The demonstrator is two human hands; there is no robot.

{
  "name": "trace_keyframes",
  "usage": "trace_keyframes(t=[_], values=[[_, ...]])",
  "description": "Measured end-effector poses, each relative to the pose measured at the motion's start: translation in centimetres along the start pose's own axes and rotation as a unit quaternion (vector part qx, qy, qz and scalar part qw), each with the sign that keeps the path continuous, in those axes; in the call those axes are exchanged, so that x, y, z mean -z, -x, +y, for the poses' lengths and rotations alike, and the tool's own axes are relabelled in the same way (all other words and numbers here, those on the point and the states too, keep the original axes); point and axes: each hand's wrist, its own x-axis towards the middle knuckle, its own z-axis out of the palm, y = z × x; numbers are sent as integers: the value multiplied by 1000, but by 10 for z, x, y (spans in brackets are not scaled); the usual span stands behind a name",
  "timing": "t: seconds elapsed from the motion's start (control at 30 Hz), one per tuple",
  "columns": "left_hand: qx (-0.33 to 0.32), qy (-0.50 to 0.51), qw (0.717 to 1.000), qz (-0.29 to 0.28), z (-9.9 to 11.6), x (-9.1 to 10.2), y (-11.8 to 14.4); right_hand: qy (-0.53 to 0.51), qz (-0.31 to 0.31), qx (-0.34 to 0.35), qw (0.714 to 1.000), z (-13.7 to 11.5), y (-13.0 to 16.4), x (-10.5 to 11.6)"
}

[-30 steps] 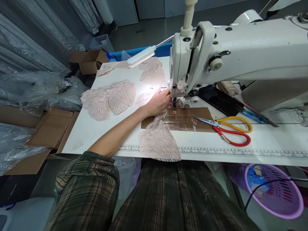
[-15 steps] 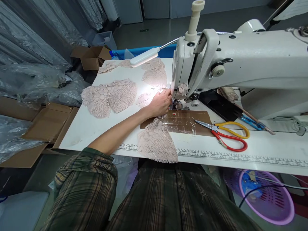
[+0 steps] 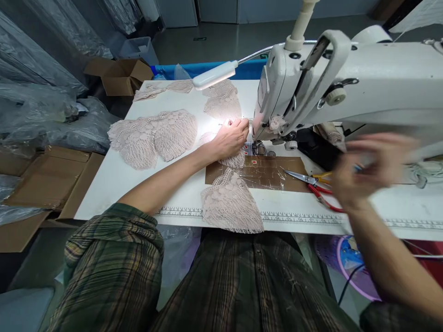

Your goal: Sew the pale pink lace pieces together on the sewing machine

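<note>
My left hand [image 3: 231, 138] rests on the far end of a pale pink lace piece [image 3: 230, 203], holding it flat just left of the needle of the white sewing machine [image 3: 346, 87]. The lace runs back over a brown taped patch [image 3: 270, 173] and hangs over the table's front edge. My right hand [image 3: 370, 166] is blurred, raised above the table with fingers apart and nothing in it, over the handles of the red and yellow scissors [image 3: 313, 182].
More pink lace pieces [image 3: 152, 138] lie at the left and back of the white table [image 3: 114, 184]. A lamp [image 3: 214, 75] lights the needle area. Cardboard boxes [image 3: 119, 76] and plastic wrap stand at left; a purple basket [image 3: 349, 267] sits under the table.
My right hand has come into view from the right, over the scissors. My left hand has drawn slightly left of the needle on the lace. The camera has shifted left.
</note>
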Motion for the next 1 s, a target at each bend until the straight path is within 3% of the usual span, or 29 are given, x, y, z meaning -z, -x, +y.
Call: trace_keyframes(t=[0.07, 0.1, 0.23, 0.37, 0.5, 0.8, 1.0], values=[[-16, -3, 1000, -1, -2, 0, 0, -17, -3, 20, 1000, -17, 3, -29], [-22, 0, 1000, 0, -4, 0, 0, -36, -44, 43, 997, -23, 4, -44], [-42, 25, 999, 0, -9, -3, -1, -27, -79, -6, 997, -22, 5, -76], [-46, 8, 999, 5, -10, -4, -3, 22, -62, -25, 998, -8, 6, -69], [-37, 8, 999, 3, -9, -5, -2, 27, -72, -39, 996, -9, 5, -64], [-28, -48, 998, 21, -7, -8, 1, -16, -60, 19, 998, -18, 10, -65], [-15, 43, 999, 28, -10, -12, 6, -36, -43, -13, 998, -23, 8, -61]])
